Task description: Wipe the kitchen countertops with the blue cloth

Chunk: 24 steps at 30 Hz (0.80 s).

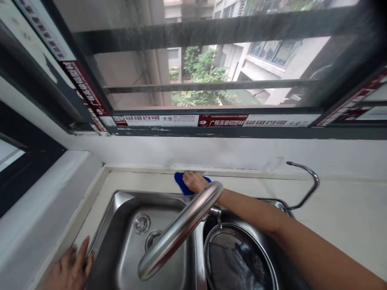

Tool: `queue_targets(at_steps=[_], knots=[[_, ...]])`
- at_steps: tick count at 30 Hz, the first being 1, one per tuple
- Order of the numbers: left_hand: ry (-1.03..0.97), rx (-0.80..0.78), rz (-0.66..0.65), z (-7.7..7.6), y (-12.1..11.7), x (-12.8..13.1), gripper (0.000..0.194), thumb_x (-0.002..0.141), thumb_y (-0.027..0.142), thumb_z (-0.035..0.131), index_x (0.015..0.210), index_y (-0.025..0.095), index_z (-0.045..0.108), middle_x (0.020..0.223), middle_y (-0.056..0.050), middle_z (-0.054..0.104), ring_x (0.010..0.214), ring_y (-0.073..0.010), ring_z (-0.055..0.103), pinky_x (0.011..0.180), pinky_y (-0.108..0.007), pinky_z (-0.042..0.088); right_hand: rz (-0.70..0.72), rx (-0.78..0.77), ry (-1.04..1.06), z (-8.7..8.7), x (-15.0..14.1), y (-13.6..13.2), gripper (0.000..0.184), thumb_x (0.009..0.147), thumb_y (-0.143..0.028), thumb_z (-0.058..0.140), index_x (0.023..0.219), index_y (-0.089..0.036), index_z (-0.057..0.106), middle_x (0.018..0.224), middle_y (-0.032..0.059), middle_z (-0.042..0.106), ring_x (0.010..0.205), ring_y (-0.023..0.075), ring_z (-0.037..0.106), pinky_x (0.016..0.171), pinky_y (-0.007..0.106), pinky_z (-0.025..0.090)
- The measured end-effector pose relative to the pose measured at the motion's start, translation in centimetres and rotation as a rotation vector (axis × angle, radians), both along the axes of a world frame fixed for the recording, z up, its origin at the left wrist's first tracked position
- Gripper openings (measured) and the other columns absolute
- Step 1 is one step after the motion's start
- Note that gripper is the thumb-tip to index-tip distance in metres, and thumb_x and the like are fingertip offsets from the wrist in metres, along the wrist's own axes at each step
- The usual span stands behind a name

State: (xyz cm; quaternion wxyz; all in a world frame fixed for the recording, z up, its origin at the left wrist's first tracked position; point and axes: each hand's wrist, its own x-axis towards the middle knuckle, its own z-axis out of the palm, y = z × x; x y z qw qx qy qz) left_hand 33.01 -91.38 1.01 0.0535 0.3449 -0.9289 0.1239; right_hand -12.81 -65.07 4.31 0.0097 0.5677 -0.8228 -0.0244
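My right hand (195, 181) presses a blue cloth (180, 185) onto the pale counter strip (145, 180) behind the sink, close to the wall. Its fingers are curled over the cloth, and the forearm reaches in from the right behind the faucet. At the lower left, my left hand (74, 264) rests on the counter by the sink's left edge, fingers spread, holding nothing. Between the two hands lies the steel double sink (121, 225). The curved faucet (181, 229) arches over its left basin.
In the right basin sits a round metal strainer (226, 240) with a dark cloth-like item (226, 266) inside. A thin bent chrome spout (313, 181) rises from the counter at right. Behind is a window with a dark frame (181, 132); a low white ledge (45, 201) borders the left.
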Motion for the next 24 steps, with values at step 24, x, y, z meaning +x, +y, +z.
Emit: queue_targets(at_steps=[24], knots=[[-0.069,-0.372,-0.110,0.5,1.1,-0.2,0.048,0.092,0.040,0.051,0.135,0.021,0.059,0.116,-0.020,0.063,0.081,-0.0276,0.058,0.073,-0.041,0.050,0.452,-0.180,0.025,-1.0,-0.2,-0.1,0.044,0.103,-0.031,0.032,0.137,-0.013,0.054,0.141,0.0148,0.057,0.116,0.0242,0.058,0.093,0.040,0.052]])
